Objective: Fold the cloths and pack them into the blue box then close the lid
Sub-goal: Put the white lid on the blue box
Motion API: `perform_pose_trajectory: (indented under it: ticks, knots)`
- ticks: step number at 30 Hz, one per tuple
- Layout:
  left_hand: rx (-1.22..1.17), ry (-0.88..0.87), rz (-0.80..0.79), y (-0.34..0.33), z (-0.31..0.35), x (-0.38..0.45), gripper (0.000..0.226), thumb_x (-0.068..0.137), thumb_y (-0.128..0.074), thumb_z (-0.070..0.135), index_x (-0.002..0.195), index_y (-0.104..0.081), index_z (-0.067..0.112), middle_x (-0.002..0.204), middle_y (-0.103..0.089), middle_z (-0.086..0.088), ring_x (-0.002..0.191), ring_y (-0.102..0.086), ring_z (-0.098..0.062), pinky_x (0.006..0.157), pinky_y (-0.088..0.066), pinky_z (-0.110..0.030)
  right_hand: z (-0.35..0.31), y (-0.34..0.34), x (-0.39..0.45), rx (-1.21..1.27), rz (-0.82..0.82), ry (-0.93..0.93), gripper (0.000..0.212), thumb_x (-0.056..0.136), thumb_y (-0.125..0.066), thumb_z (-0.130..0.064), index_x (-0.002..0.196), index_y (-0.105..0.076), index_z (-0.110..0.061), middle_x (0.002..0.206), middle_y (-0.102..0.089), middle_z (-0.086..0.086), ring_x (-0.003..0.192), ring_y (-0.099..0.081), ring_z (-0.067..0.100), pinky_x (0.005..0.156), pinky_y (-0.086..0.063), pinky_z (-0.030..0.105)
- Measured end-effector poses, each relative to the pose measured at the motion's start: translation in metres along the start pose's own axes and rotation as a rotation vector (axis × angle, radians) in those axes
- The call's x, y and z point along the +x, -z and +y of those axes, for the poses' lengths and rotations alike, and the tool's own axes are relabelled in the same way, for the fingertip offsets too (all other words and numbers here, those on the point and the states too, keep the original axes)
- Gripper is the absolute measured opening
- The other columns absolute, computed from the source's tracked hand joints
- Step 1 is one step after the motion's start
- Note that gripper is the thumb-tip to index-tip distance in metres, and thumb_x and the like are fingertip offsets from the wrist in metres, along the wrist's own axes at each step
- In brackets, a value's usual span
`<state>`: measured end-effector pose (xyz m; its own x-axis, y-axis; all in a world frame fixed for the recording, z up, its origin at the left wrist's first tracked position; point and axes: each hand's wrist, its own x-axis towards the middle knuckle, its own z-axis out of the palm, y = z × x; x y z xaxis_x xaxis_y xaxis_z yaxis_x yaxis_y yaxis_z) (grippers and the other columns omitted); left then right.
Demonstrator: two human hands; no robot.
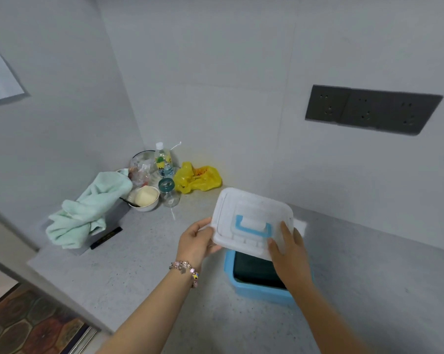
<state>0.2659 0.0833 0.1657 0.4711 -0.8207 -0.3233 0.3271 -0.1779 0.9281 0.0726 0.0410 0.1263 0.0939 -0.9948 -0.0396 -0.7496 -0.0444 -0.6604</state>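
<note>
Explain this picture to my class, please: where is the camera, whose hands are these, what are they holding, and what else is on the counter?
There is one picture, taken by a wide-angle camera worn on a person's head, looking down at their own bare hands. No machine is involved. The left hand, with a bead bracelet at the wrist, and the right hand hold a white lid with a blue handle, tilted above an open blue box on the grey counter. Something dark lies inside the box. In the far corner are a mint-green towel, a bowl, a drink bottle, a small jar and a yellow bag. Dark wall sockets sit on the right.
</note>
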Motion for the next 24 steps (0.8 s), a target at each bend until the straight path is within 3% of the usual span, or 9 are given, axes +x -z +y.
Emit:
perform_pose_trajectory:
  ticks: [3,6,9,17,24]
  knots:
    - [0.117,0.022,0.030,-0.005,-0.018,-0.002,0.014,0.088,-0.060,0.007,0.102,-0.065,0.009,0.088,-0.071,-0.010,0.073,-0.070,-0.019,0.057,-0.058,-0.029,0.018,0.001,-0.007,-0.044,-0.013,-0.035,0.060,0.098,-0.034,-0.043,0.150,-0.010,-0.025,0.156,-0.010,0.010,0.138,-0.024,0.030,0.111,-0.027,0.039]
    - [0.298,-0.036,0.102,-0.012,-0.039,-0.002,0.015,0.081,-0.072,0.015,0.092,-0.063,0.009,0.087,-0.069,-0.010,0.079,-0.067,-0.024,0.071,-0.058,-0.038,0.034,-0.001,-0.011,-0.155,-0.013,-0.057,0.060,0.097,-0.033,-0.044,0.149,-0.010,-0.026,0.157,-0.011,0.007,0.140,-0.020,0.030,0.114,-0.018,0.040]
    - [0.472,-0.096,0.153,-0.017,-0.056,-0.002,0.017,0.076,-0.076,0.017,0.076,-0.060,0.019,0.076,-0.063,0.005,0.071,-0.059,-0.013,0.062,-0.046,-0.021,0.047,-0.004,-0.016,-0.200,-0.013,-0.089,0.061,0.096,-0.034,-0.046,0.149,-0.010,-0.029,0.157,-0.010,0.004,0.141,-0.014,0.030,0.116,-0.012,0.042]
    - [0.689,-0.004,0.135,-0.022,-0.088,0.003,0.021,0.078,-0.075,0.023,0.090,-0.063,0.010,0.087,-0.063,0.000,0.083,-0.058,-0.017,0.076,-0.043,-0.022,0.069,-0.009,-0.023,-0.229,-0.037,-0.151,0.059,0.096,-0.036,-0.044,0.149,-0.012,-0.031,0.156,-0.013,-0.002,0.139,-0.014,0.026,0.115,-0.016,0.042]
    - [0.799,0.016,0.100,-0.027,-0.093,0.011,0.018,0.081,-0.069,0.024,0.084,-0.053,0.016,0.076,-0.056,0.007,0.066,-0.050,-0.006,0.051,-0.035,-0.017,0.075,-0.014,-0.022,-0.178,-0.086,-0.190,0.060,0.098,-0.036,-0.040,0.150,-0.009,-0.028,0.157,-0.012,0.001,0.142,-0.013,0.026,0.114,-0.026,0.042]
